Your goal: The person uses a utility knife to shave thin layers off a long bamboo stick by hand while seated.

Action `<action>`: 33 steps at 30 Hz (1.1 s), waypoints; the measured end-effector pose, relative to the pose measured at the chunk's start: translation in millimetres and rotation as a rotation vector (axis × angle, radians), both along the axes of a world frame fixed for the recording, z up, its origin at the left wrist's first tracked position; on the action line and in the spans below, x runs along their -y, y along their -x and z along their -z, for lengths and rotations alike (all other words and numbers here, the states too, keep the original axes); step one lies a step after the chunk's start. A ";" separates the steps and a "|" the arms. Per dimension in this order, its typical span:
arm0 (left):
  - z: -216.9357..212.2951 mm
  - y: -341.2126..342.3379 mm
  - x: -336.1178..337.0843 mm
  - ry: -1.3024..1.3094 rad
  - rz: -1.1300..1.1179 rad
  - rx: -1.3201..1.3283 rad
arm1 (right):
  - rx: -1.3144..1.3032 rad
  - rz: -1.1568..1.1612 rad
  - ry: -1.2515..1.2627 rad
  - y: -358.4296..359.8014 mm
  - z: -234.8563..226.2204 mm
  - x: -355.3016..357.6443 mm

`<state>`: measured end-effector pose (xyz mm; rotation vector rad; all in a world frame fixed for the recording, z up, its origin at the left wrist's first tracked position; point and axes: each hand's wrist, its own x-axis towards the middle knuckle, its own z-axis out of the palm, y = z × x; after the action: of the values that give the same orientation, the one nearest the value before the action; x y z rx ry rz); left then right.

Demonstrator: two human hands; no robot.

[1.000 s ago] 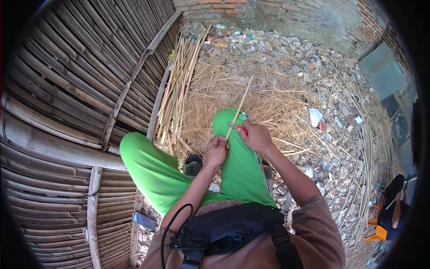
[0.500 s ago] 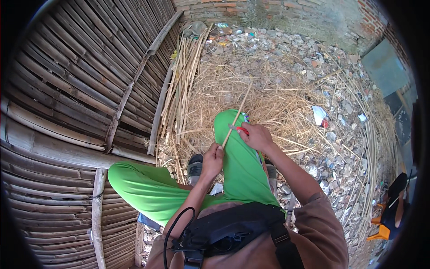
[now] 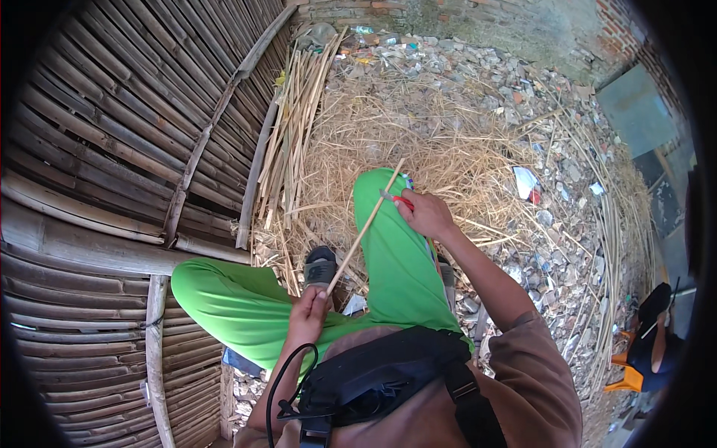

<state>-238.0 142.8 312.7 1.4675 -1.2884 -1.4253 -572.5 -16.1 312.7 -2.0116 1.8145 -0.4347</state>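
Observation:
My left hand (image 3: 307,313) is closed around the lower end of a thin bamboo stick (image 3: 356,243), low by my lap. The stick slants up and to the right, over my green-trousered right knee (image 3: 377,181). Near its upper end, a small knife (image 3: 405,202) with a red handle lies with its short blade against the stick. The knife is gripped in my closed right hand (image 3: 431,216), which rests beside the knee. Only a short length of stick extends beyond the blade.
A bundle of split bamboo strips (image 3: 299,123) lies along the slatted bamboo wall (image 3: 112,112) on my left. Straw-like shavings (image 3: 441,149) cover the rubble ahead. Long strips (image 3: 609,246) lie at right, near a seated person (image 3: 657,336) on an orange chair (image 3: 624,373).
My left hand has drawn the stick down and left toward my lap, so the knife now sits nearer its upper end. My right hand has stayed by the knee, shifting only slightly.

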 end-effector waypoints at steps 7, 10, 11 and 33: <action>-35.1 -39.0 -47.5 0.023 0.029 0.104 | -0.019 0.010 0.022 1.9 -5.7 6.4; -44.7 -38.1 -49.7 0.028 0.027 0.117 | -0.011 0.020 0.030 1.4 -5.8 12.4; -42.2 -35.6 -48.1 0.032 0.029 0.121 | 0.001 0.035 0.021 0.3 -7.0 13.3; 6.9 75.9 87.8 0.364 0.151 0.243 | -0.009 0.012 0.032 -1.7 -4.5 2.0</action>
<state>-313.9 55.0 305.8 1.3441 -1.7382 -1.0500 -570.7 -18.1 317.2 -2.0275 1.8374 -0.4621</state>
